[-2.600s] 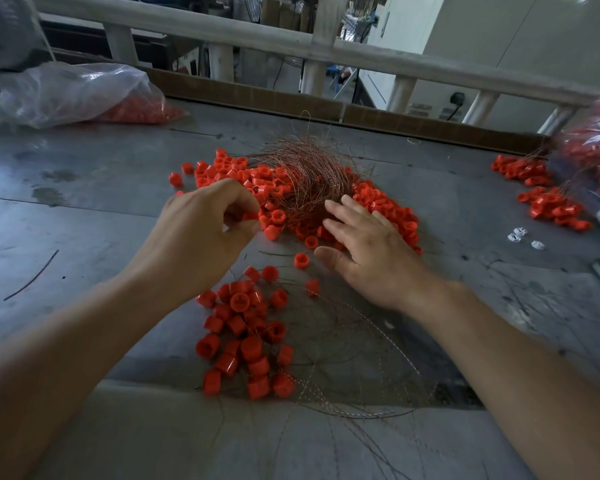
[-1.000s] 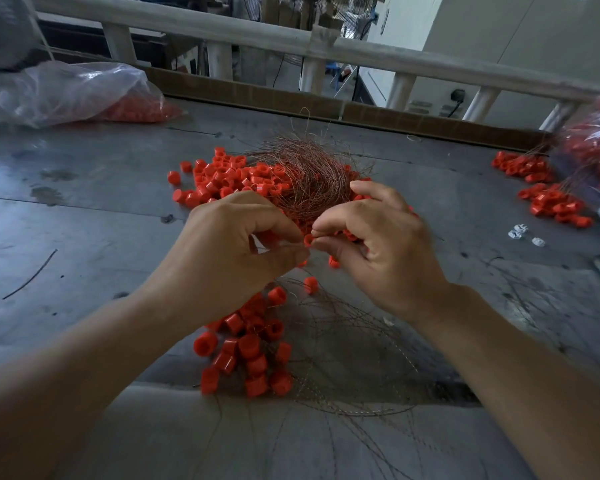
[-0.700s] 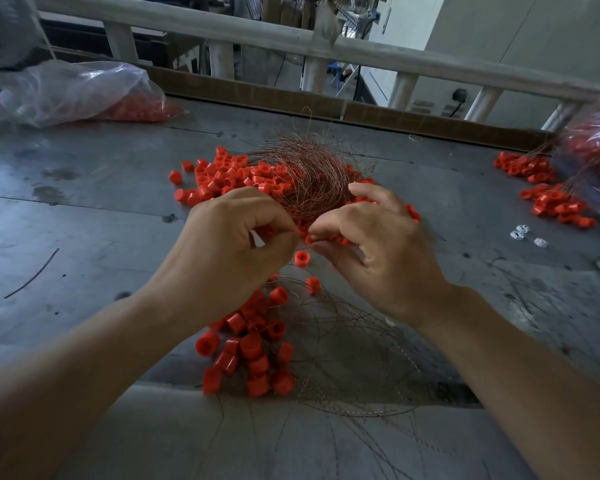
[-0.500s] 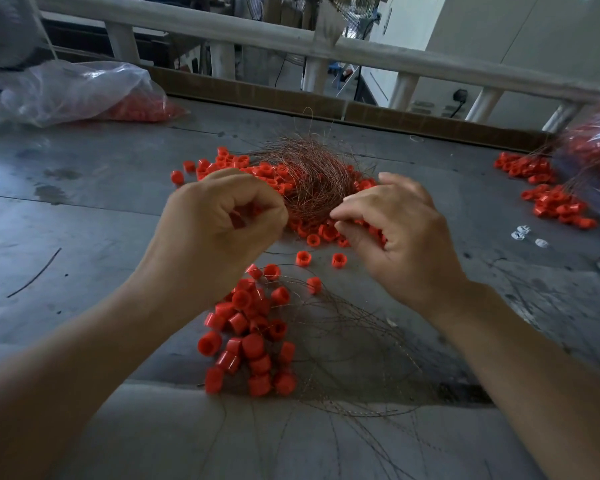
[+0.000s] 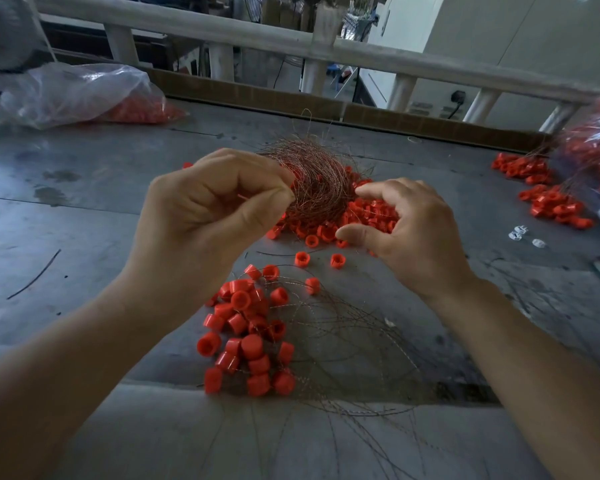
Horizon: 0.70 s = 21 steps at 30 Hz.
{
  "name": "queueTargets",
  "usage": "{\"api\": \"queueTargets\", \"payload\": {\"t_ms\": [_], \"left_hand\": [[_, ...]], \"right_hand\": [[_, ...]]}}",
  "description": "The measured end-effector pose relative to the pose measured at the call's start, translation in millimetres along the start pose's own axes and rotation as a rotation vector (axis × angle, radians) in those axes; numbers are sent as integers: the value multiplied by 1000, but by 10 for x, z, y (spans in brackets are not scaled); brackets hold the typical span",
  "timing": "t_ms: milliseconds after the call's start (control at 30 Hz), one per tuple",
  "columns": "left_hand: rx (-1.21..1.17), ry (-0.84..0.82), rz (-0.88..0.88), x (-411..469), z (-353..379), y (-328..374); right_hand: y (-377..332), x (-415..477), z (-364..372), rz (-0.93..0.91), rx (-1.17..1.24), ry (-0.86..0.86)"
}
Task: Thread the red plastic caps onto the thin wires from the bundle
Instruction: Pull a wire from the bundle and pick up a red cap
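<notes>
A tangled bundle of thin copper-coloured wires (image 5: 317,178) lies mid-table on a heap of loose red caps (image 5: 368,216). My left hand (image 5: 208,216) is raised in front of the bundle's left side, thumb and forefinger pinching a thin wire; a sliver of red shows inside its curled fingers. My right hand (image 5: 406,230) hovers over the loose caps just right of the bundle, fingers curved and spread, thumb apart from them, holding nothing I can see. Nearer to me lies a cluster of red caps on wires (image 5: 250,334), their wire tails (image 5: 354,344) fanning right.
The grey metal table (image 5: 84,209) has a clear bag of red caps (image 5: 84,95) at the back left. Another bag (image 5: 596,150) and more caps (image 5: 548,199) sit at the far right. Small white pieces (image 5: 523,233) lie near them. A stray wire (image 5: 35,275) lies left. A railing (image 5: 326,46) runs behind.
My hands met in front of the bundle, then drew apart. The left hand rose with the pinched wire. The right hand moved right and loosened its pinch over the loose caps.
</notes>
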State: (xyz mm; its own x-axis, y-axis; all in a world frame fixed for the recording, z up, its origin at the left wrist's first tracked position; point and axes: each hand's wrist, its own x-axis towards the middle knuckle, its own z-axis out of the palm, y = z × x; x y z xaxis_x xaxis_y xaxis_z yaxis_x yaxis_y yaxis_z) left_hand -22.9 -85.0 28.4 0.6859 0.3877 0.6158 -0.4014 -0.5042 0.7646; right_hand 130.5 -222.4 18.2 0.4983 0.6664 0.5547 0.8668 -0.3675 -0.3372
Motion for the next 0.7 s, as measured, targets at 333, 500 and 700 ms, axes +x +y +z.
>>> {"api": "queueTargets", "payload": {"t_ms": [333,500,700], "left_hand": [[-63,-57,-42,-11,53,-42],[-1,-99,-32,-34,86,-52],[50,-131,-18,-40,83,-61]], "right_hand": [[-136,-68,-270,-225,285,167],[-297,-134,-176,-452,135,242],[-307,-158,-144,-398,168,224]]}}
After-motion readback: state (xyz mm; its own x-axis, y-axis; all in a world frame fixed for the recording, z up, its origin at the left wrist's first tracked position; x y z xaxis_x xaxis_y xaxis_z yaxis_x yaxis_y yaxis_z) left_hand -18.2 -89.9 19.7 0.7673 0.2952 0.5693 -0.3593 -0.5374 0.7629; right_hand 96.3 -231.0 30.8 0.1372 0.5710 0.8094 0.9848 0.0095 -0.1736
